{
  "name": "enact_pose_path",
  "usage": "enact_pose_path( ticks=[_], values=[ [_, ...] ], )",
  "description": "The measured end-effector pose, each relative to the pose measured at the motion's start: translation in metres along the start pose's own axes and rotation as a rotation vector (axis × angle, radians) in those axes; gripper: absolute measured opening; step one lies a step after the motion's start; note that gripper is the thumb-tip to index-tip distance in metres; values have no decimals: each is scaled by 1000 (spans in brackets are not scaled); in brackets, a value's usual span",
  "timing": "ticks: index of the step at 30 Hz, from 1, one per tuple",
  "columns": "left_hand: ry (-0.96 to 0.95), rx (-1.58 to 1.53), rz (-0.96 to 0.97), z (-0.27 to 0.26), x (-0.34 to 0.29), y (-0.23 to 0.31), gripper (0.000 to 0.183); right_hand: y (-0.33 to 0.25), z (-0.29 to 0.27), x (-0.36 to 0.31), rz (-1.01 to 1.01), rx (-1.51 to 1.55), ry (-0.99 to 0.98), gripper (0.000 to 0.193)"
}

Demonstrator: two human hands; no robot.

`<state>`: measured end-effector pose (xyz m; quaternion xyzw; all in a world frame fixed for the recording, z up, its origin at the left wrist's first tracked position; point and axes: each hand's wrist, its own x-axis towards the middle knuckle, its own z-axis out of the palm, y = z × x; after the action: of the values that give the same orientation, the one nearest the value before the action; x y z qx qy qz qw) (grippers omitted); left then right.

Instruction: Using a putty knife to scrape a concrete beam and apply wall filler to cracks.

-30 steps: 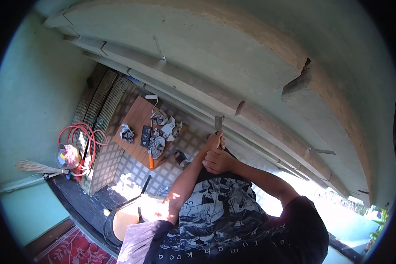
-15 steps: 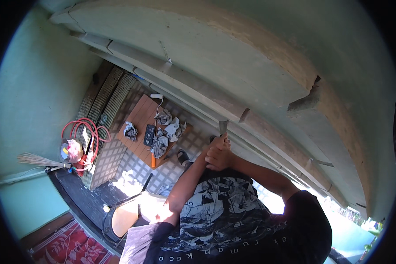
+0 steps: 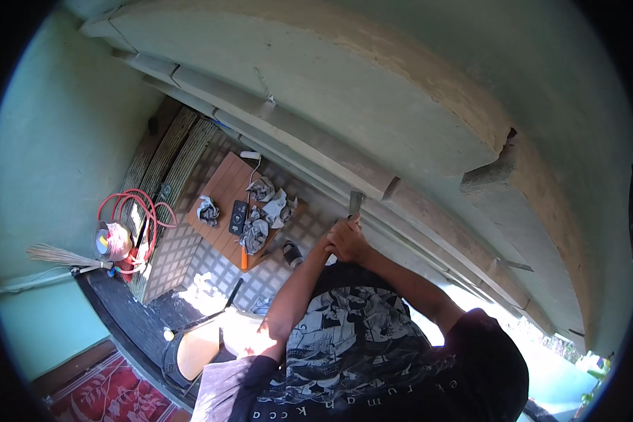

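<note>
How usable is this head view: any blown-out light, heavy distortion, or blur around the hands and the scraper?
Head view: strong fisheye bends the green wall mouldings into arcs, with black corners. Sunlight blows out the lower right and a patch on the tiled floor. The left hand and right hand, clasped together on the scraper, are shaded and slightly soft but readable.
</note>
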<state>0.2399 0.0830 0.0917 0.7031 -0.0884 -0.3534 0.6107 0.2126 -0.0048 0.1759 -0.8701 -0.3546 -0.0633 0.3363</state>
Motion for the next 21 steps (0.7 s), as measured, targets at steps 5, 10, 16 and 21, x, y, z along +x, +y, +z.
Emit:
enact_pose_path(
  ticks=[5,10,16,21],
  values=[
    [40,-289,-198,-6,-37,24,37,-27,-30,8,54,8,143,31],
    [33,-569,-369,1,-51,53,40,-24,-32,-27,676,174,278,29],
    [88,-436,-276,-4,-58,55,40,-40,-22,-31,1380,1022,169,41],
    [-42,-376,-198,-6,-54,29,41,-40,-9,-39,1292,1271,204,52]
  ],
)
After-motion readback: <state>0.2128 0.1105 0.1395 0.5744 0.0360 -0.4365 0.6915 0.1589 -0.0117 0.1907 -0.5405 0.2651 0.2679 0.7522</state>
